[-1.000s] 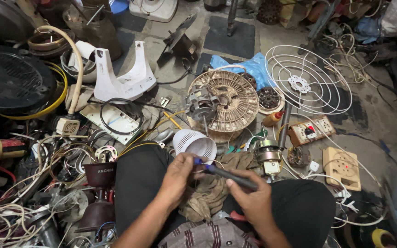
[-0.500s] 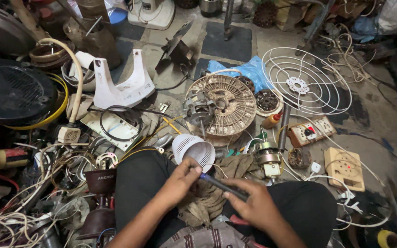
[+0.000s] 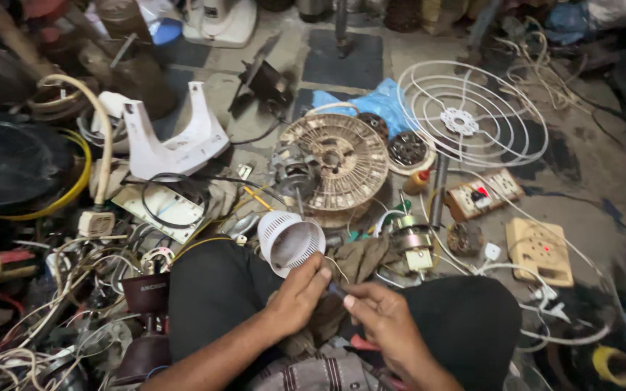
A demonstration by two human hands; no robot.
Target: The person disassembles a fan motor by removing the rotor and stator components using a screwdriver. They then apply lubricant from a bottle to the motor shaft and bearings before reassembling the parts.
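Left hand (image 3: 300,295) & right hand (image 3: 384,318) met over the lap, fingers pinched shut on a small dark tool (image 3: 336,290) btwn them, just below the white slotted plastic cover (image 3: 290,242), w/ a rag (image 3: 362,259) beside.

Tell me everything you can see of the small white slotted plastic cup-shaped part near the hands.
The white slotted plastic cover is cup-shaped, with a round open mouth facing the camera and thin vertical slots around its wall. It looks like moulded plastic, a little grimy but unbroken. It lies tilted on its side at the person's knee, above the dark trouser leg. The left hand is just below its rim, fingertips close to or touching it; contact is unclear.
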